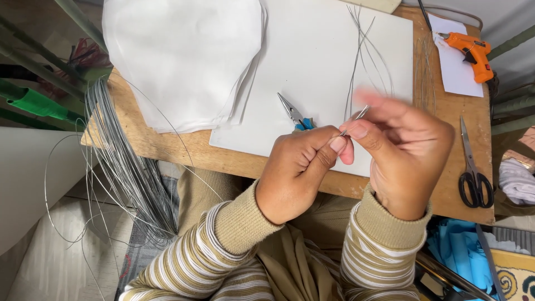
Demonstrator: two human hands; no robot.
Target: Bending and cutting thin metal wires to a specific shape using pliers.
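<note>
My left hand (298, 170) and my right hand (404, 150) meet above the front edge of a small wooden table (167, 146). Both pinch the same thin grey wires (356, 61), whose ends rise from my fingertips and fan out over a white board (329, 56). The right hand's fingers are blurred. Needle-nose pliers with blue handles (292, 110) lie on the board just beyond my left hand, partly hidden by it.
A stack of white fabric pieces (184, 56) covers the table's far left. A thick bundle of grey wire (125, 161) hangs off the left edge. Black scissors (473, 173) lie at the right, an orange glue gun (471, 51) at the far right corner.
</note>
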